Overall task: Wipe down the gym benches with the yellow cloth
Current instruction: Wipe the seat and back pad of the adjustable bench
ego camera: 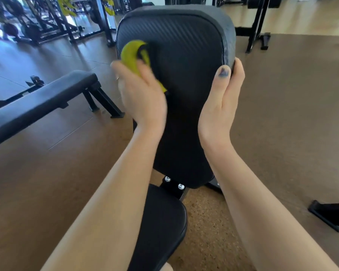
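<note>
A black padded bench backrest [184,61] stands inclined in front of me, with its black seat pad [160,222] below. My left hand [141,94] is shut on the yellow cloth [132,53] and presses it against the backrest's upper left side; the hand is blurred. My right hand [221,102] grips the backrest's right edge, thumb on the front face and fingers wrapped behind. Part of the cloth is hidden under my left palm.
A flat black bench [41,98] stands to the left on the brown floor. Weight racks and machines [47,22] fill the far left. A black frame [256,26] stands behind on the right, and a black bar foot [329,214] lies at the lower right.
</note>
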`<state>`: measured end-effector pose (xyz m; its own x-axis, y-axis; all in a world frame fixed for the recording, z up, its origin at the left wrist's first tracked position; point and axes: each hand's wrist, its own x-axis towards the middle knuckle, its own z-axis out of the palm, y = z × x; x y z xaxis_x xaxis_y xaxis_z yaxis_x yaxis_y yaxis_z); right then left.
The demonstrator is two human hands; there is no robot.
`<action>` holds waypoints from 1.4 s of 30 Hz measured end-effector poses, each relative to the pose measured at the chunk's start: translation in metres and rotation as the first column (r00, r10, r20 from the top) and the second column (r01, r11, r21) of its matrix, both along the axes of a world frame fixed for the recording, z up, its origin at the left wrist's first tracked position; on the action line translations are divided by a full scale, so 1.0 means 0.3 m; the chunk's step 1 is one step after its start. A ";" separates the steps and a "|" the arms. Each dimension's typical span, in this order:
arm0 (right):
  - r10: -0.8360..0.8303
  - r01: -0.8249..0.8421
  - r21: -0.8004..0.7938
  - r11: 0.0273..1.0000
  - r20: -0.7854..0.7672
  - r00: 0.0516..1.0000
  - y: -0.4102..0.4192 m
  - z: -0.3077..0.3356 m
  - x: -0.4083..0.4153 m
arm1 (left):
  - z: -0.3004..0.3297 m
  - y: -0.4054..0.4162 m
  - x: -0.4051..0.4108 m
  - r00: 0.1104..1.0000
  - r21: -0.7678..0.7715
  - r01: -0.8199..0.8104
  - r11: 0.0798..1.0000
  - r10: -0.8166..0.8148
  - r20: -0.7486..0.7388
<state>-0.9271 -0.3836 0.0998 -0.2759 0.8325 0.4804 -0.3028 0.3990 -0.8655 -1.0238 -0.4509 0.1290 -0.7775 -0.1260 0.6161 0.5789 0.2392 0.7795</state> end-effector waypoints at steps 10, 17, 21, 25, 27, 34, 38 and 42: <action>-0.031 0.031 -0.025 0.999 -0.028 0.999 -0.011 0.000 -0.004 | -0.022 -0.022 -0.123 0.990 0.042 -0.087 0.995 0.082 0.114; -0.066 0.065 -0.029 0.997 -0.022 0.998 -0.014 0.004 -0.010 | 0.014 0.043 0.067 0.954 -0.072 0.072 0.995 -0.090 -0.286; -0.054 0.054 -0.043 0.998 -0.002 0.999 -0.013 0.012 -0.003 | 0.034 0.030 -0.012 0.984 -0.019 0.040 0.999 -0.042 -0.173; -0.085 0.085 -0.058 0.995 -0.001 0.996 -0.028 0.018 -0.007 | 0.052 0.008 -0.089 0.996 0.055 -0.077 0.996 0.074 0.044; -0.118 0.118 -0.053 0.992 0.005 0.993 -0.034 0.024 -0.009 | 0.038 0.022 -0.011 0.996 0.012 -0.024 1.000 0.025 -0.085; -0.069 0.068 -0.030 0.997 -0.023 0.997 -0.025 0.016 0.003 | 0.020 0.035 0.078 0.929 -0.154 0.099 0.983 -0.147 -0.340; -0.018 0.018 -0.039 0.999 -0.003 1.000 -0.029 0.010 0.006 | 0.007 -0.026 -0.086 0.994 0.019 -0.034 0.999 0.032 0.106; -0.087 0.087 -0.038 0.995 -0.005 0.996 -0.032 0.010 -0.006 | -0.005 -0.020 -0.048 0.999 -0.033 -0.030 0.999 0.031 0.029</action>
<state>-0.9289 -0.3933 0.1029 -0.1985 0.8707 0.4500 -0.2738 0.3916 -0.8784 -1.0383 -0.4570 0.1275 -0.7915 -0.1300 0.5971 0.5480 0.2816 0.7877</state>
